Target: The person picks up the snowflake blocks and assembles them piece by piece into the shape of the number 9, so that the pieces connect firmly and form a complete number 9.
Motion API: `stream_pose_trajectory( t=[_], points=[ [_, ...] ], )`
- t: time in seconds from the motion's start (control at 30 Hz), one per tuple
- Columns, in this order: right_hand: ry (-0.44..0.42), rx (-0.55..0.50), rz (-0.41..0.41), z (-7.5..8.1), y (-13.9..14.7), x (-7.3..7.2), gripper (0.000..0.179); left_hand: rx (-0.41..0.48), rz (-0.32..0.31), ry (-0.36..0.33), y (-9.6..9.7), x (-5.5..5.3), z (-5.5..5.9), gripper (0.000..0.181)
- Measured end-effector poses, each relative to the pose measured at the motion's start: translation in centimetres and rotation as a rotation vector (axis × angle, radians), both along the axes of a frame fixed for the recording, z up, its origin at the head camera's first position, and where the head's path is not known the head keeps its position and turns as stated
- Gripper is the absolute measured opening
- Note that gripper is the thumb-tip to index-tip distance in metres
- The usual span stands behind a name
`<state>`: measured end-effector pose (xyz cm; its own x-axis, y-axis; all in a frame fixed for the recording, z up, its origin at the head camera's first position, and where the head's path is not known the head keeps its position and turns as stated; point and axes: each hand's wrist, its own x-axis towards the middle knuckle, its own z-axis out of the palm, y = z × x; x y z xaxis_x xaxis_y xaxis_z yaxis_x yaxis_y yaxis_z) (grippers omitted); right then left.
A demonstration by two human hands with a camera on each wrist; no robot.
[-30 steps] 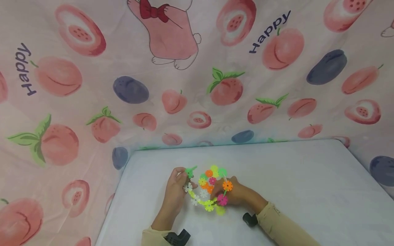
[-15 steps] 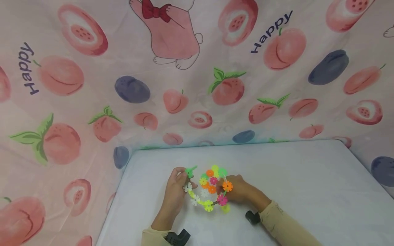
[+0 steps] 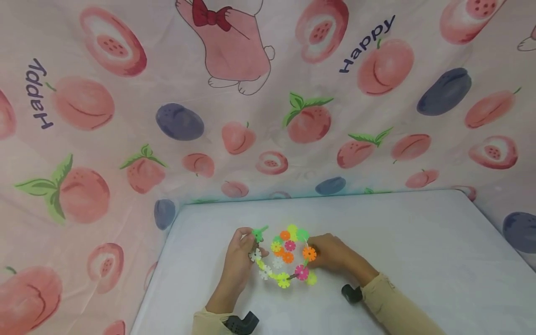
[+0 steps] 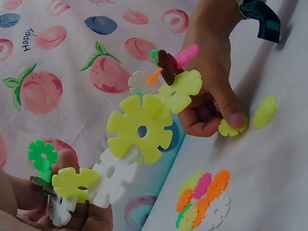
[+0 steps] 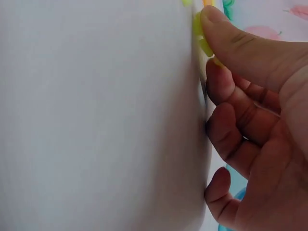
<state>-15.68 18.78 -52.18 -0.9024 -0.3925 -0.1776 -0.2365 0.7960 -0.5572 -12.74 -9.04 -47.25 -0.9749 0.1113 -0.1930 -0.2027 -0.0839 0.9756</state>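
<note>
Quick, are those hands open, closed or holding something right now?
Left hand: holding a chain of flower pieces.
Right hand: pinching a single yellow flower piece.

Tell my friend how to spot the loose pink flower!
Find the white table, then look between the left hand and right hand. Loose flower pieces lie there in a bunch. Yours, the pink flower, is the only pink in that bunch; the chain has another.
</note>
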Motion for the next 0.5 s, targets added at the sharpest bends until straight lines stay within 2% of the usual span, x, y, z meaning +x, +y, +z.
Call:
stream_pose_trajectory(
  t=[0.13,0.23,0.43,0.5],
  points=[
    [0.081,-0.085,0.024,-0.1,1.0,-0.3,0.026,-0.012,-0.007,-0.007,0.1,0.0,-0.1,0.022],
    [0.157,-0.105,0.018,-0.2,1.5,-0.6,0.022,-0.033,-0.028,-0.008,0.1,-0.1,-0.1,0.022],
    [0.181,-0.147,-0.146,0.6,1.8,-0.9,0.012,-0.078,-0.091,-0.007,0.1,-0.1,-0.5,0.023],
    [0.198,-0.158,-0.171,1.0,1.8,-0.9,0.008,-0.090,-0.109,-0.007,0.1,-0.1,-0.7,0.023]
  ],
)
